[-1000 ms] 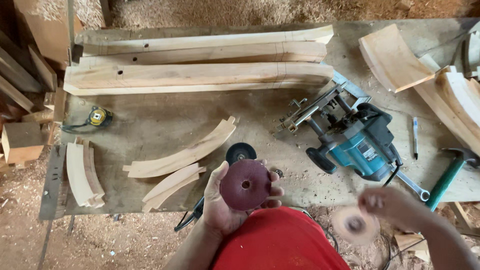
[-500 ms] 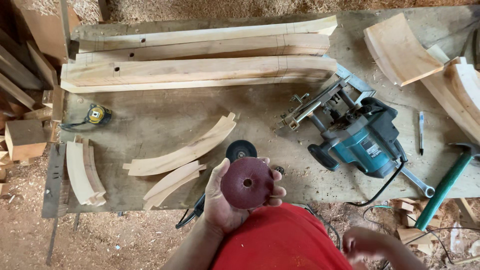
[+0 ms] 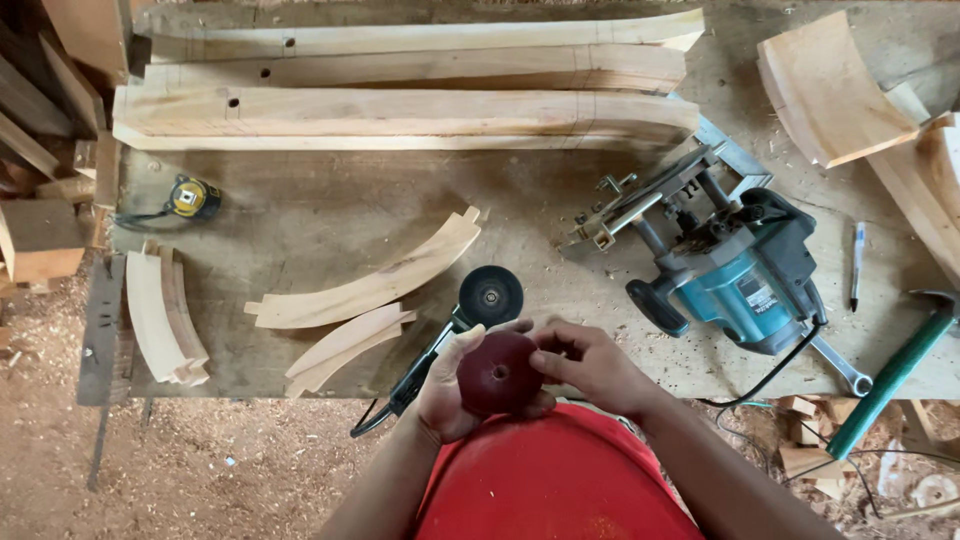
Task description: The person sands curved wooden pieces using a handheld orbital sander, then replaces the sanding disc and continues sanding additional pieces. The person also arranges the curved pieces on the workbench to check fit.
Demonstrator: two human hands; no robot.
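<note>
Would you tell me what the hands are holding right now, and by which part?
A dark red sanding disc: the left hand cups its left edge and back, the right hand pinches its right edge.

I am in a wood workshop. My bench [image 3: 300,215] is old, scratched and dusty. Long planks [image 3: 400,110] lie across the top of it, and curved wood pieces [image 3: 370,285] lie in the middle. A big blue-green router [image 3: 735,270] sits on the bench, with a grinder [image 3: 470,315], a tape measure [image 3: 193,197], a hammer [image 3: 895,370] and a wrench [image 3: 840,365]. Sawdust [image 3: 200,460] and wood chips cover the ground below. More wood scraps [image 3: 40,235] are piled at the side.
</note>
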